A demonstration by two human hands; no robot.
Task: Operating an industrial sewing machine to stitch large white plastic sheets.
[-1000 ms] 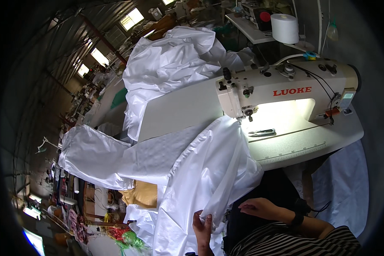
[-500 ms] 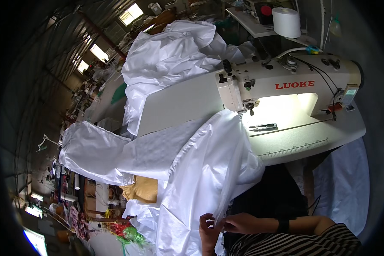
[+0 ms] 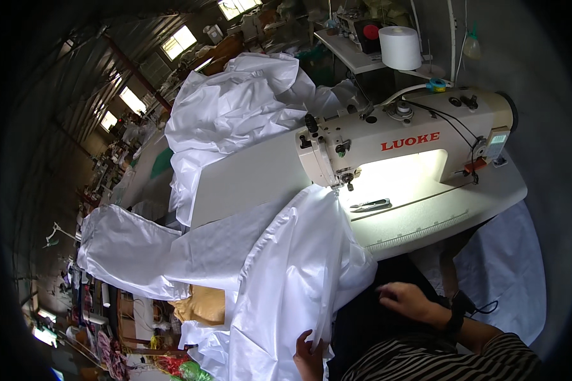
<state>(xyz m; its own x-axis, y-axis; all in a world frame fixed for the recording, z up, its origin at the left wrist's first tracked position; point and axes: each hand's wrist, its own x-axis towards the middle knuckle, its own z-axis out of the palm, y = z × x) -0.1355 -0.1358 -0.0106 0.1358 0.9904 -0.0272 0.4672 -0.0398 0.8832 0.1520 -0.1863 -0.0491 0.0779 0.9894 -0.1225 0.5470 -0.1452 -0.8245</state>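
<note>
white slippery fabric (image 3: 292, 279), light and limp, draped from sewing machine (image 3: 400, 140) at centre to lower middle, left hand (image 3: 308, 355) fingers pinching its hem, right hand (image 3: 413, 301) spread loosely empty, likely best gripped along the edge.

There is one view only, from a camera worn on the person's head, looking steeply down and forward over the lap onto the table (image 3: 248, 181). The sewing machine (image 3: 400, 136) sits right of centre, fairly near; the white cloth (image 3: 286, 279) fills the middle and lower part. The left hand (image 3: 308, 355) and right hand (image 3: 410, 301) enter from the lower edge, close to the lens. The fisheye bends the table edge and darkens the rim; the workshop recedes at upper left.
</note>
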